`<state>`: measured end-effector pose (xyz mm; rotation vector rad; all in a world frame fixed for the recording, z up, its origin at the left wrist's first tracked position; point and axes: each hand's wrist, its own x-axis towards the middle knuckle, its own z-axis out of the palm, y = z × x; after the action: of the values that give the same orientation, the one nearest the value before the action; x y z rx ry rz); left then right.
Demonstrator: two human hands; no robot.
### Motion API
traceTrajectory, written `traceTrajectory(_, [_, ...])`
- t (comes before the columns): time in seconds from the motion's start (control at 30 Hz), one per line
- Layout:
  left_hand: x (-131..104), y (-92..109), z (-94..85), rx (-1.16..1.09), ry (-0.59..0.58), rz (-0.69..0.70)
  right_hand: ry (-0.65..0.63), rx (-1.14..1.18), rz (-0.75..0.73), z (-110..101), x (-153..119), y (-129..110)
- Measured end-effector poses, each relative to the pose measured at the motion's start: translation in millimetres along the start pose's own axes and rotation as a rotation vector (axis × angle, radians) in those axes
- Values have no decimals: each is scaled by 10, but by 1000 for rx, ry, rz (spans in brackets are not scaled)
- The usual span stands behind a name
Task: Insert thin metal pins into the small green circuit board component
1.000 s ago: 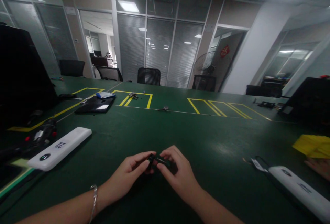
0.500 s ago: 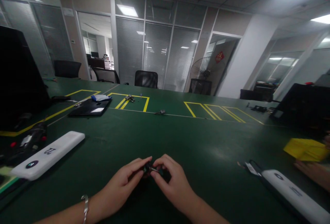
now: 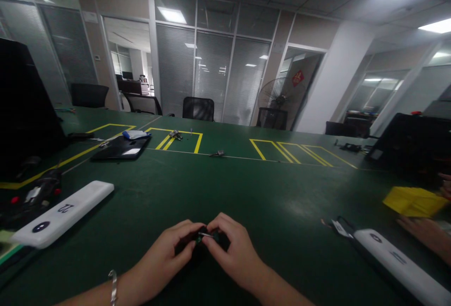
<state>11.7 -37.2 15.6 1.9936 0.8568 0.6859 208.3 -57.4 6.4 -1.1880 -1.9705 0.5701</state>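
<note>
At the near middle of the green table [image 3: 246, 193], my left hand [image 3: 169, 254] and my right hand [image 3: 236, 249] meet fingertip to fingertip. Between them is a small dark object [image 3: 202, 234] with a thin, light metallic part across it. Fingers of both hands are pinched round it, and they cover most of it, so its shape cannot be told. A silver bracelet circles my left wrist.
White numbered devices lie at left [image 3: 66, 212] and right [image 3: 394, 259]. Beyond are a black tablet [image 3: 112, 150], small metal parts [image 3: 217, 153] and dark monitors. At the right edge, another person's hand is by a yellow object [image 3: 416, 201].
My hands have shifted slightly, and the thin metallic part now lies flatter between my fingertips. The other person's yellow object has moved a little left, along with the slightly shifted view.
</note>
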Motion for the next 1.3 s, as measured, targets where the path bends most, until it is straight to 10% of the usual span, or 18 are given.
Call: traceTrajectory(1.3, [-43,9,80,229,87,45,-32,-143,16,47,-22,-96])
